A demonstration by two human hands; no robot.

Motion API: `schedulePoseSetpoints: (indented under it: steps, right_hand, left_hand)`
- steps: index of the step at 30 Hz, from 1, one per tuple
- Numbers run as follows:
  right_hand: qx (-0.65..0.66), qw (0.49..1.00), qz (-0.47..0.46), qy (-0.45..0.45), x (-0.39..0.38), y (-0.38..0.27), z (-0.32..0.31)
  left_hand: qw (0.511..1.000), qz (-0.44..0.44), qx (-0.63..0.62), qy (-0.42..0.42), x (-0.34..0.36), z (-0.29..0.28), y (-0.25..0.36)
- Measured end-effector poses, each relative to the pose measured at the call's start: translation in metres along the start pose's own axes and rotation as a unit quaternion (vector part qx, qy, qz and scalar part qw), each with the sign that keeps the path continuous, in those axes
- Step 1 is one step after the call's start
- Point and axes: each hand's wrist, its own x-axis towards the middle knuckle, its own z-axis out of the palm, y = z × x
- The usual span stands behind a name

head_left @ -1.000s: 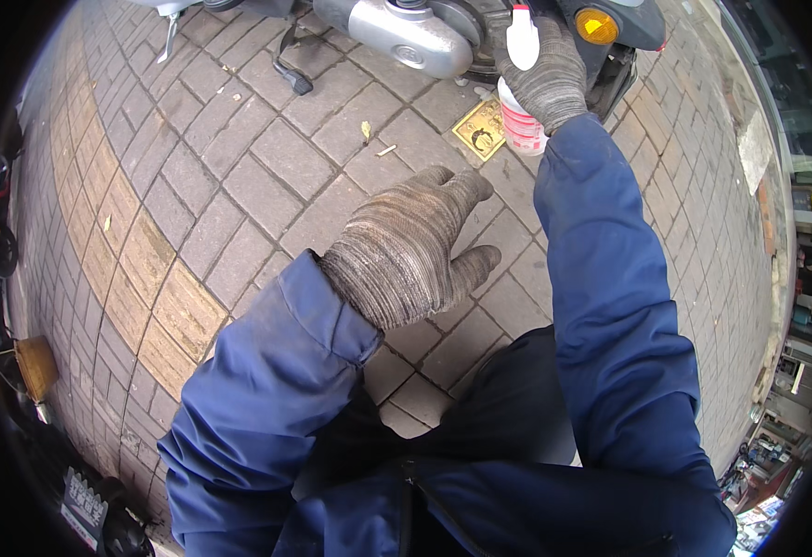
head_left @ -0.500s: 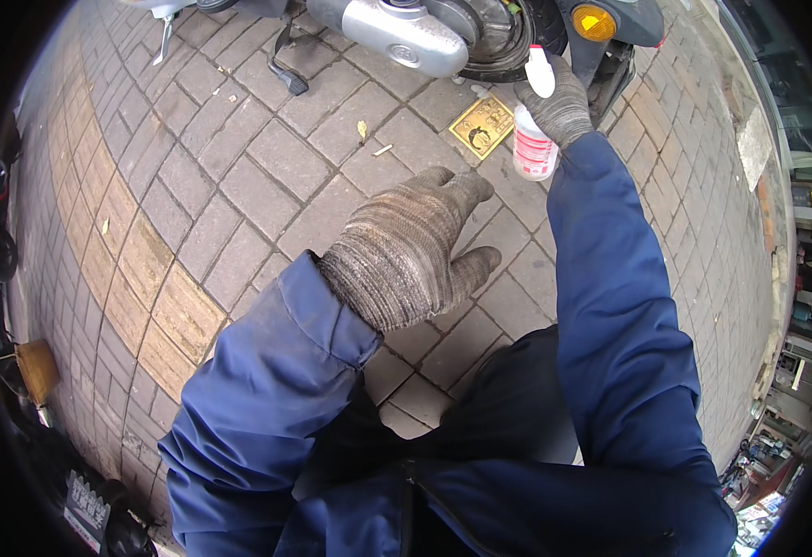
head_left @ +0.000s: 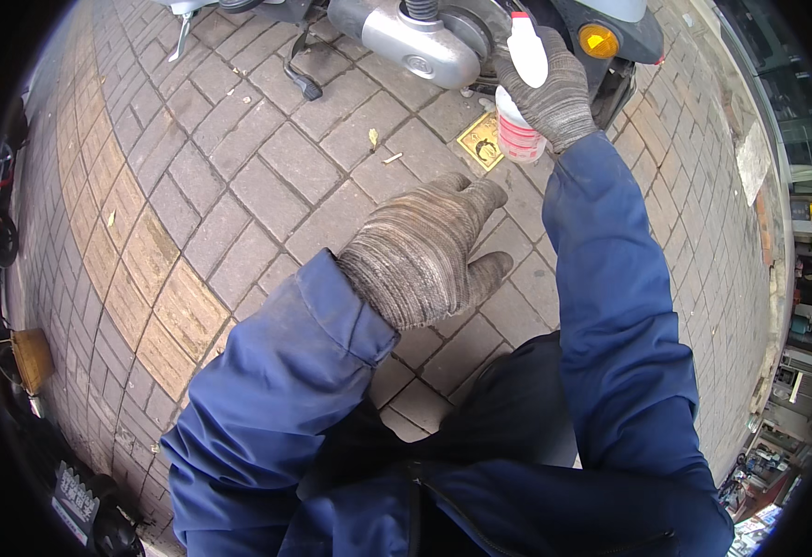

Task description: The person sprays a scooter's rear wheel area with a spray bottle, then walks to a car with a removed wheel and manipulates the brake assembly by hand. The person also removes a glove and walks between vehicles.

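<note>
My right hand (head_left: 554, 93), in a grey-brown knit glove, is wrapped round the neck of a spray bottle (head_left: 520, 137). The bottle is translucent with red print, and its white trigger head has a red nozzle tip. It is held close to the rear wheel of a scooter (head_left: 415, 46), whose silver engine casing shows at the top; the wheel is mostly hidden behind bottle and hand. My left hand (head_left: 424, 246), gloved alike, hovers over the paving in the middle, holding nothing, thumb apart from the fingers.
Grey paving bricks (head_left: 266, 176) cover the ground, with a yellow tactile strip (head_left: 178, 316) curving along the left. A gold-coloured plate (head_left: 482, 142) lies beside the bottle. The scooter's kickstand (head_left: 305, 82) reaches toward the ground. Cluttered shelves (head_left: 800, 371) line the right edge.
My right hand and the bottle have shifted slightly left, and the bottle now tilts and overlaps the gold plate. The view has moved a little; my left hand keeps its open pose.
</note>
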Motion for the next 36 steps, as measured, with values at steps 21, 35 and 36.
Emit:
schedulePoseSetpoints:
  steps: [21, 35, 36]
  right_hand:
    - [-0.153, 0.984, 0.076, -0.051, 0.013, 0.047, 0.027]
    - [0.024, 0.998, 0.05, 0.001, -0.015, 0.029, -0.006]
    - [0.027, 0.999, 0.033, 0.01, -0.013, 0.024, -0.008]
  left_hand:
    - [0.997, -0.05, -0.036, -0.041, 0.005, -0.001, -0.011]
    - [0.999, -0.035, -0.015, -0.039, 0.001, -0.003, 0.003]
    - [0.998, -0.035, -0.01, -0.042, 0.0, -0.003, 0.003]
